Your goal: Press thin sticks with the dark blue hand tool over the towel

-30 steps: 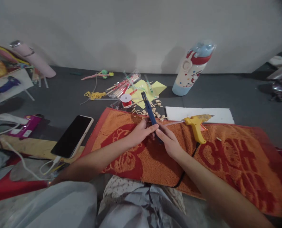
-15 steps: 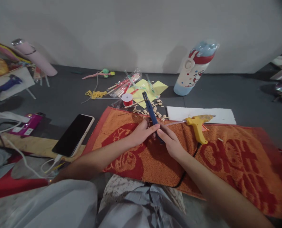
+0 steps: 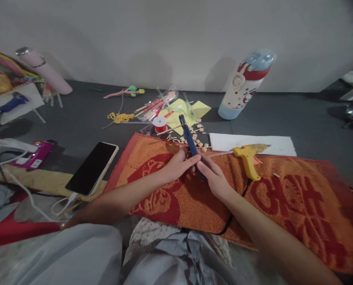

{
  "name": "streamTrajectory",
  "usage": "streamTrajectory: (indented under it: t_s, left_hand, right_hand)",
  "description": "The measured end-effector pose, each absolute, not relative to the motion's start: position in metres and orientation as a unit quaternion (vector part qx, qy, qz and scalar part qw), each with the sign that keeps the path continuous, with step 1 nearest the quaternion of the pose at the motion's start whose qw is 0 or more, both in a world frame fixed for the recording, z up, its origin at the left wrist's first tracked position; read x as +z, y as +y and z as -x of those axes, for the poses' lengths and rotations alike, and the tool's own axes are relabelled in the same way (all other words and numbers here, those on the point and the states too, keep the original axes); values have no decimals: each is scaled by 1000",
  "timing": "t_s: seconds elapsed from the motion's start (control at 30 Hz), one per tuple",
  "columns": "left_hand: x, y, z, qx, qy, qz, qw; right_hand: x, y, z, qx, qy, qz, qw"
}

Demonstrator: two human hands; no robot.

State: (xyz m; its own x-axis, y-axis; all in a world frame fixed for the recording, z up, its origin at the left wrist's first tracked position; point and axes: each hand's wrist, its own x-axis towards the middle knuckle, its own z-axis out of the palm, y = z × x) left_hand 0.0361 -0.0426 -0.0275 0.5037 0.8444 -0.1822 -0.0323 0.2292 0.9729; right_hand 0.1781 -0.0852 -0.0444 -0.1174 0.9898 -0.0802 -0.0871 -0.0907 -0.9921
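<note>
Both hands meet above an orange and red towel (image 3: 206, 206) around a slim dark-blue hand tool (image 3: 189, 136) with a forked tip; its exact kind is unclear. My left hand (image 3: 178, 165) is closed on the handle from the left. From the right, my right hand (image 3: 213, 174) grips the same handle, thumbs close together. The fingers beneath are partly hidden. A thin wooden stick (image 3: 171, 130) lies across the tool's tip, pointing left. Just beyond are several short cut wooden pieces (image 3: 196, 142). Right of my hands rests a yellow glue gun (image 3: 247, 157) with a clear glue stick in it.
A red ribbon spool (image 3: 160, 124), yellow paper (image 3: 179, 114) and bagged sticks (image 3: 155, 107) lie ahead. A bottle (image 3: 238, 93) stands behind a white board (image 3: 271, 142). At left are a plugged-in phone (image 3: 92, 169), yellow string (image 3: 120, 117) and a pink flask (image 3: 44, 71).
Almost nothing differs. The view has shifted very slightly; both hands keep the same hold on the blue tool.
</note>
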Motion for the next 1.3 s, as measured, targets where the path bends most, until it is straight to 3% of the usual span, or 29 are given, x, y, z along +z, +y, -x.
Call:
streamTrajectory:
  t_s: [0.6, 0.83, 1.07, 1.3]
  left_hand:
    - [-30, -37, -29, 319, 346, -577, 668]
    - [-23, -26, -16, 380, 445, -641, 496]
    - [4, -10, -7, 465, 392, -331, 722]
    - [24, -1, 6, 544, 327, -78, 769]
  right_hand:
    - [-44, -86, -178, 573, -454, 479, 486]
    - [-44, -88, -180, 579, -441, 475, 494]
    - [-46, -87, -180, 576, -438, 480, 497]
    - [-45, -86, -181, 567, -439, 488, 498]
